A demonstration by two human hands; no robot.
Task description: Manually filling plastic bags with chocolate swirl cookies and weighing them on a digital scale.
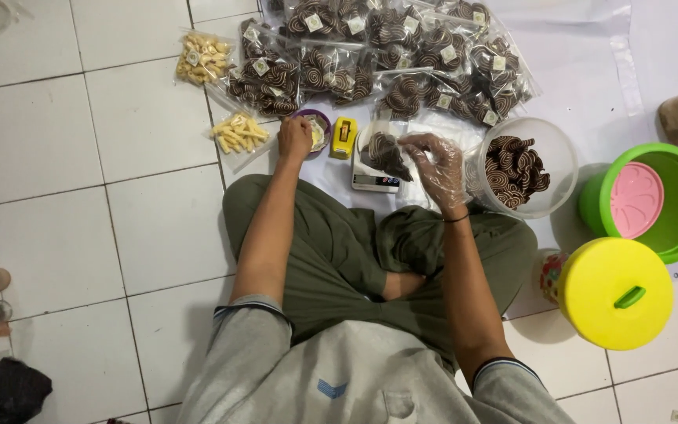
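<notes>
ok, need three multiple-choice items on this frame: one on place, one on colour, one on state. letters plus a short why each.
1. Where does the bag of striped cookies sit?
A. on the small scale
B. inside the green tub
C. on the person's lap

2. What colour is the lid with the green handle?
A. pink
B. yellow
C. white

3. What covers the right hand?
A. nothing, it is bare
B. a knitted mitten
C. a clear plastic glove

Answers:
1. A: the bag rests on the scale's platform, with the right hand at its top.
2. B: the round lid at the right is yellow, its handle green.
3. C: a see-through film wraps the hand, while the left hand is bare and rests at the small purple dish.
</notes>
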